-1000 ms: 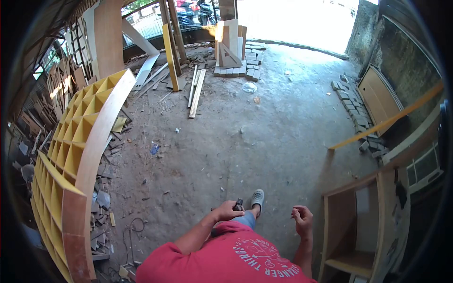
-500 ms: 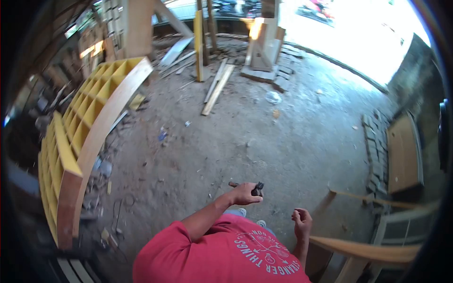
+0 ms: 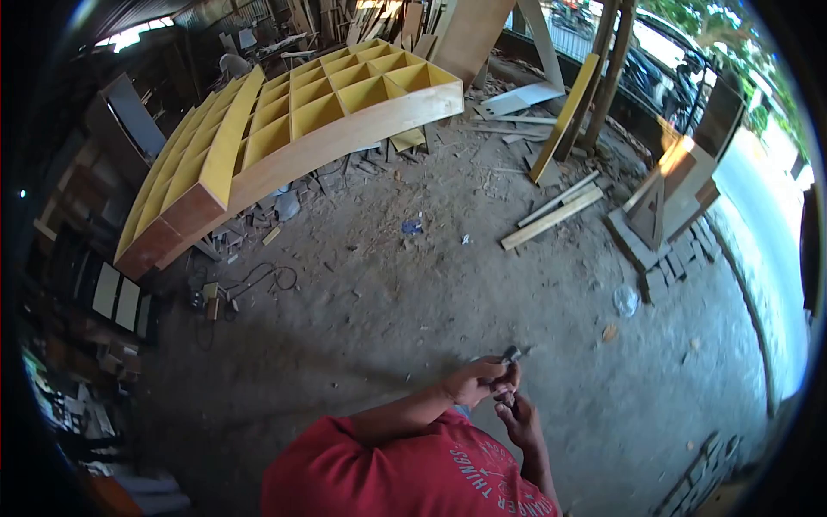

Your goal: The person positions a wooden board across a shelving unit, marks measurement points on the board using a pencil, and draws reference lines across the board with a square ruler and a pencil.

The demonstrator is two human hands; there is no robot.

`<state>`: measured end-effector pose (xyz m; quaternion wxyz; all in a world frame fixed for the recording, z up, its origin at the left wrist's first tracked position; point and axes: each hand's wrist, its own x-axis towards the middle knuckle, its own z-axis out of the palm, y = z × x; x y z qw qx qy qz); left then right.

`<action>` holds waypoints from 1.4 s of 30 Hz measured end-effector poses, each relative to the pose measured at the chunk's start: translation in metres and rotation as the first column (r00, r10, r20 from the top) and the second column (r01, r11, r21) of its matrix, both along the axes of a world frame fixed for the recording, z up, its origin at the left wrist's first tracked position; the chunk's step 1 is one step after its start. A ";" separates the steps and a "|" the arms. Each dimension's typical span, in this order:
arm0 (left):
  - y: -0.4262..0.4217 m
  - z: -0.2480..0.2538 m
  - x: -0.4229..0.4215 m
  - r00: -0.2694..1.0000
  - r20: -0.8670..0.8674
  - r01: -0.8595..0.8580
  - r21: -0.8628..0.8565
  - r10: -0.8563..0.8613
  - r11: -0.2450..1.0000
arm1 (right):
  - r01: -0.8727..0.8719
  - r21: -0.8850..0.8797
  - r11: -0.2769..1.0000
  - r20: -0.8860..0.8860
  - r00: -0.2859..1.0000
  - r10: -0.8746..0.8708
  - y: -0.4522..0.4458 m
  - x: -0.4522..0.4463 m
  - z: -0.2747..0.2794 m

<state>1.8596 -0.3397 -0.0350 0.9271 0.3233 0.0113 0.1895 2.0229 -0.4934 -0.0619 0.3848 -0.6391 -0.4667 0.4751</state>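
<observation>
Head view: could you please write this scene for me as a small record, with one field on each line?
left hand: closed around a small dark tool with a metallic-looking head; the hand
right hand: close to the left one, fingers bent; contact unclear
large item: yellow-and-wood compartment frame, beyond the hands to the left
loose wood: pale board lying on the ground
upright wood: yellow plank, tilted
litter: clear plastic, right side

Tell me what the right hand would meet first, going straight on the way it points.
Most likely the left hand, just ahead of the right hand; depth is unclear, and they may already touch.
</observation>
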 end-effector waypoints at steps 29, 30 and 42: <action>0.811 0.054 0.357 0.259 -0.583 -0.082 0.781 0.770 0.619 | -0.103 0.184 0.978 -0.031 0.993 0.111 0.944 0.497 0.000; 0.838 0.049 0.361 0.265 -0.583 -0.080 0.780 0.768 0.620 | -0.070 0.206 0.976 -0.060 0.995 0.085 0.976 0.512 -0.003; 1.259 -0.024 0.479 0.349 -0.546 -0.008 0.811 0.761 0.586 | 0.530 0.043 0.847 -0.026 0.848 -0.529 1.296 0.709 -0.074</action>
